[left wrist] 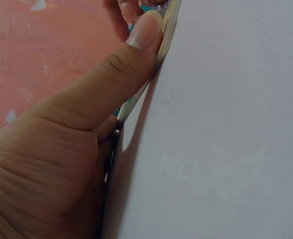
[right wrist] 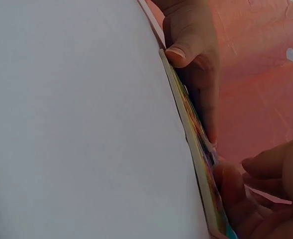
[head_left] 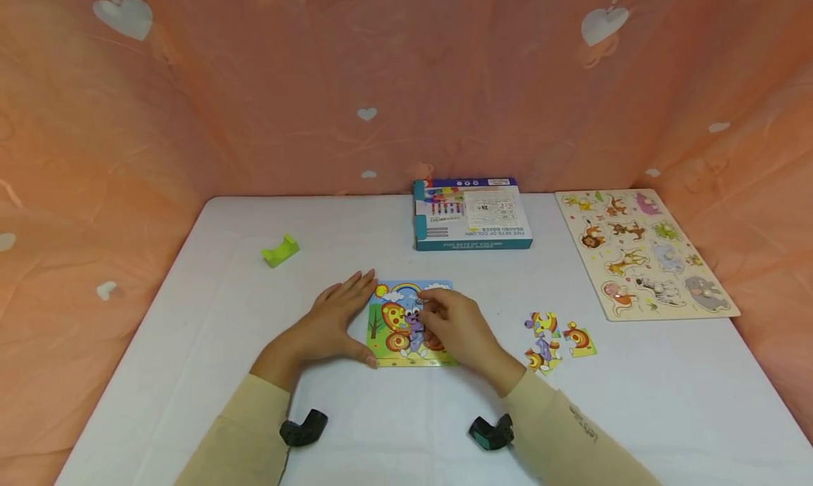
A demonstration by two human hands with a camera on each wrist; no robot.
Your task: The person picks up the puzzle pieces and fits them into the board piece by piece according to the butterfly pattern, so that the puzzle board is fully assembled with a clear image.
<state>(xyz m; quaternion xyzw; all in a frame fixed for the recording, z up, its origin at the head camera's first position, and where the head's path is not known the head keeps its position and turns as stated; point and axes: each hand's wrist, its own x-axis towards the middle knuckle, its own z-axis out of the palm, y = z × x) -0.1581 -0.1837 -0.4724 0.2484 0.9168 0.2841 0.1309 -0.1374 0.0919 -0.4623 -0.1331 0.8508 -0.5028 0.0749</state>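
Note:
A small square picture puzzle (head_left: 395, 339) with a rainbow, a tree and cartoon figures lies on the table between the hands. My left hand (head_left: 333, 320) rests flat along its left side, fingers straight and thumb at the lower left corner. In the left wrist view, the left thumb (left wrist: 145, 31) presses on the puzzle's edge. My right hand (head_left: 462, 327) is bent over the puzzle's right part, pinching a puzzle piece (head_left: 414, 318) near the middle; the fingers hide much of it. Loose puzzle pieces (head_left: 579, 340) lie to the right of this hand.
At the back stands a flat box (head_left: 473, 214) with printed sides. A wooden animal board (head_left: 648, 257) lies at the right. Left of the puzzle is a green curved block (head_left: 280, 251). Orange curtains (head_left: 406, 84) surround the white table (head_left: 190, 387).

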